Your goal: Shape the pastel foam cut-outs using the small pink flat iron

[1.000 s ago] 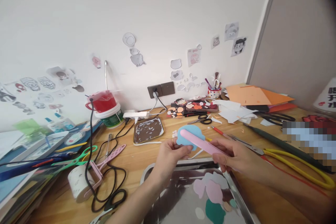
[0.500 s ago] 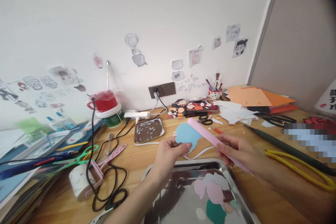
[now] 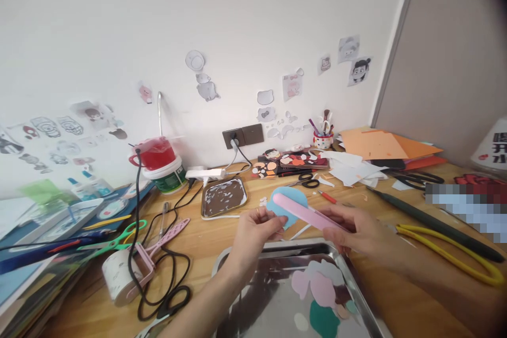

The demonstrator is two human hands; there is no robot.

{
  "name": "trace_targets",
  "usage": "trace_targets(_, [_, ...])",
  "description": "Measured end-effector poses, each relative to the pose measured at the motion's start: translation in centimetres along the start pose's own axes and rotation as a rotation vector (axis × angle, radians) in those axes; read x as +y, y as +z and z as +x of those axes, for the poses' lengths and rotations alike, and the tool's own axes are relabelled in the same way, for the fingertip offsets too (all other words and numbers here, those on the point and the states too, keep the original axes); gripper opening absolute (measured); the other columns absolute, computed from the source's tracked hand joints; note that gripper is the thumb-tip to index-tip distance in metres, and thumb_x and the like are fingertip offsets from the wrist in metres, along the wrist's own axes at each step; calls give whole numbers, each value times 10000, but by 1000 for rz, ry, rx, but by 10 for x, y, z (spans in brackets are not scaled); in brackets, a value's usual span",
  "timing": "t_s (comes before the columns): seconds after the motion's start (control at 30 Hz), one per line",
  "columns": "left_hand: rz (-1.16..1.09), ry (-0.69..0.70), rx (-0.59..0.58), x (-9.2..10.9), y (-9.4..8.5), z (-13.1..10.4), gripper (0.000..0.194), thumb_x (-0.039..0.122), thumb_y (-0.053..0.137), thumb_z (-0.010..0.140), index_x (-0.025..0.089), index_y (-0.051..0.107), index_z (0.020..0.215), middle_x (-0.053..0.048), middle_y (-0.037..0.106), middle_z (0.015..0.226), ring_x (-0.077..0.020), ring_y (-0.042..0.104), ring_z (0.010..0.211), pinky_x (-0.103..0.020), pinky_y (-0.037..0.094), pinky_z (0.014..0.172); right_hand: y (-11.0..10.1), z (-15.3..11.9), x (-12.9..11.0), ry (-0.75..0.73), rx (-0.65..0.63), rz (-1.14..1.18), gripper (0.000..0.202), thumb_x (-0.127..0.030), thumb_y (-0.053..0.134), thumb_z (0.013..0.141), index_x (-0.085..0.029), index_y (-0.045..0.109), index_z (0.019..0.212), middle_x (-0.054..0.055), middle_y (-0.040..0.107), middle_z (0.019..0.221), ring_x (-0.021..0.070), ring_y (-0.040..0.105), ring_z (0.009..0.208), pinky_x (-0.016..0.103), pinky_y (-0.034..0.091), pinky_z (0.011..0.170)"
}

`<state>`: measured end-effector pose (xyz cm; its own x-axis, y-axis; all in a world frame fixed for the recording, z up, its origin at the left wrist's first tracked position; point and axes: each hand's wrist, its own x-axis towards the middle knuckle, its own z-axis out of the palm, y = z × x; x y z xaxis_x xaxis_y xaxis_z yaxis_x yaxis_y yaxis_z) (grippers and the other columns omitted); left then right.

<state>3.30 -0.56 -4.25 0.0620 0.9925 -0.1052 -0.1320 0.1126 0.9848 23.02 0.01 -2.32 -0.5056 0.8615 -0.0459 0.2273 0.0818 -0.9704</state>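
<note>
My left hand [image 3: 259, 224] pinches the lower edge of a light blue cut-out sheet [image 3: 291, 196], holding it up over the far rim of a metal tray [image 3: 277, 250]. In my right hand [image 3: 350, 229] is a long pink tool [image 3: 303, 210] with a rounded tip, shaped like a small hair straightener. It lies slantwise across the blue cut-out and hides part of it; I cannot tell whether they touch. Below, inside the tray, are pink cut-outs [image 3: 322, 288], a dark green one [image 3: 324, 319], a pale grey one [image 3: 330, 273] and other small pieces.
Left of the tray lie black-handled scissors [image 3: 174, 301], a tangled black cable and a pink lint roller [image 3: 122, 277]. Behind are a brown glue-spotted dish [image 3: 224, 197], a power strip [image 3: 209, 174] and more scissors [image 3: 308, 180]. Yellow-handled shears [image 3: 451, 253] sit at right.
The pink tool has shifted left and down, further across the blue cut-out. My right hand has moved slightly with it. My left hand keeps its pinch.
</note>
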Motion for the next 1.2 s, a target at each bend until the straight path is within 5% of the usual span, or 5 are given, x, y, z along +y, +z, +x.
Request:
trace_targets(0.37, [107,-16,-89,-3,-1,0,220,330,646,576,136,548,543,1,553,512,-84,475,465,-202,346,487,1,3,12,-38,5,-64,212,-358,505,745,-201,551,881,-44,469,541,79,444,466,176,340,421])
trace_targets(0.8, [95,-62,-42,6,-2,-1,208,284,666,562,122,535,565,-5,564,547,-80,495,500,-192,384,532,-12,5,14,-11,245,247,226,-374,478,765,-155,530,746,-30,461,613,48,386,464,162,303,423])
trace_targets(1.03, [90,-63,-129,6,0,-3,244,358,597,633,134,519,574,-35,600,499,-93,514,428,-185,368,447,-11,5,16,65,179,416,297,-394,456,773,-117,560,797,19,514,702,60,421,512,169,355,470])
trace_targets(1.2, [33,-43,-72,5,-3,-1,183,258,632,596,126,622,722,-61,644,720,-120,570,630,-210,423,598,-11,4,18,53,216,455,279,-387,492,755,-121,558,808,25,537,732,57,437,525,155,363,464])
